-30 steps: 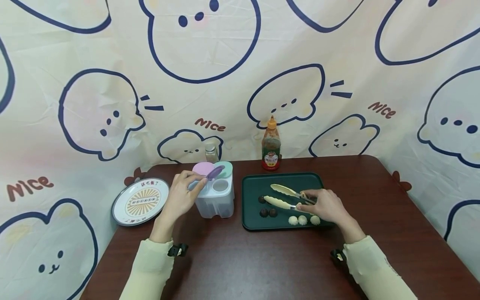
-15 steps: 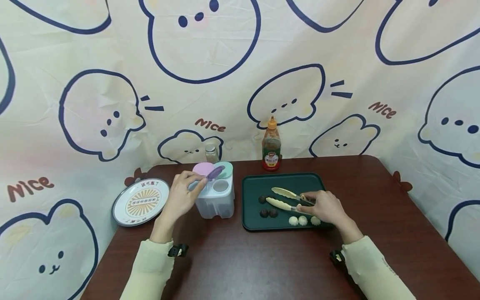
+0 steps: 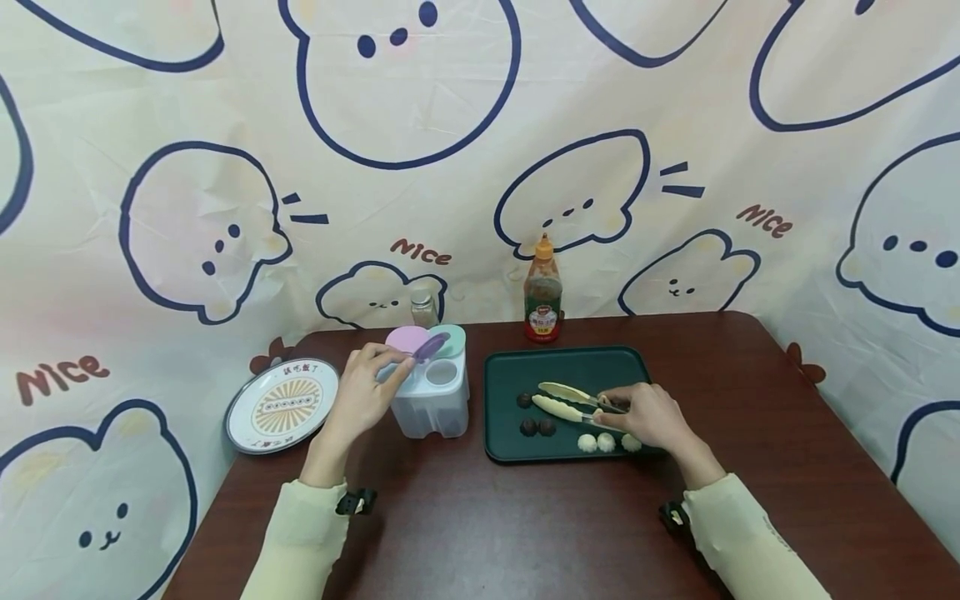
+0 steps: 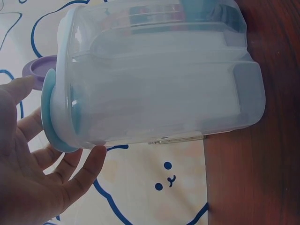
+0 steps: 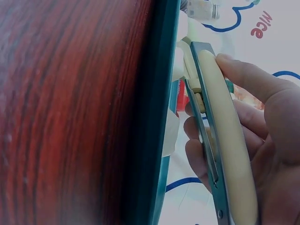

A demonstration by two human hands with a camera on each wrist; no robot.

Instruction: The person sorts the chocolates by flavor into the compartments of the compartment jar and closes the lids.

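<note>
My left hand [image 3: 367,387] pinches the raised purple lid [image 3: 431,346] of a translucent seasoning box [image 3: 429,410]. The round opening [image 3: 441,372] under that lid is uncovered, while the pink lid [image 3: 407,337] and mint lid [image 3: 452,337] lie flat. In the left wrist view the fingers spread by the light blue lid [image 4: 48,110]. My right hand [image 3: 648,414] grips a pair of tongs [image 3: 558,407] with cream tips and handles, low over the dark green tray [image 3: 510,365]. Their tips stand apart, near a dark ball [image 3: 524,400]. Two more dark balls [image 3: 537,427] and three whitish balls [image 3: 605,442] lie along the tray's front.
A white patterned plate [image 3: 282,406] lies left of the box. Behind the box stands a glass shaker [image 3: 423,307], and a red sauce bottle [image 3: 542,300] with an orange cap stands behind the tray. A printed cloth hangs along the back of the brown table [image 3: 480,533].
The tongs' arms have come closer together as my right hand squeezes them, and they have shifted slightly. My left hand stays at the purple lid.
</note>
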